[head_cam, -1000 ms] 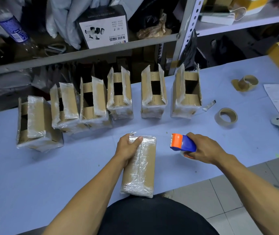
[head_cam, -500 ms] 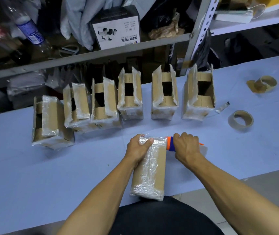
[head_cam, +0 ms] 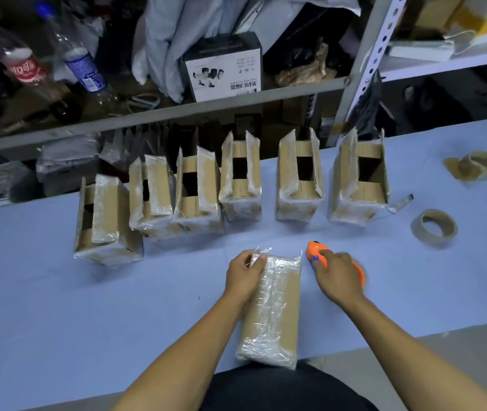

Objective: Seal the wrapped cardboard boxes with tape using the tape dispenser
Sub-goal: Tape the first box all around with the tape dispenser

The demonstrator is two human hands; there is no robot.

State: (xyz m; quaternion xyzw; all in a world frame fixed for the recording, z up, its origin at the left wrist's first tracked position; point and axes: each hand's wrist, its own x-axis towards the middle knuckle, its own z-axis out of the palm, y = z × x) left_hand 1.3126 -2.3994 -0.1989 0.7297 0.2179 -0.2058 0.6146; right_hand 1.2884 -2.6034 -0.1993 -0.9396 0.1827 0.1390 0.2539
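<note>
Left hand (head_cam: pixel 245 272) clamped over far left corner of wrapped box (head_cam: pixel 270 310), pinning it flat on counter (head_cam: pixel 58 307) at near edge. Right hand (head_cam: pixel 337 277) closed round orange dispenser (head_cam: pixel 316 251), just right of box's far end, nose pointing away; possibly touching counter, contact blurred. Six open wrapped boxes (head_cam: pixel 240 185) in row behind. Two tape rolls (head_cam: pixel 433 228) well right.

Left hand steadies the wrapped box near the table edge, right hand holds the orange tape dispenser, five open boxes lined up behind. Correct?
Nearly. The head view shows six open boxes in the row, not five. The left hand does steady the wrapped box, and the right hand holds the orange tape dispenser.
</note>
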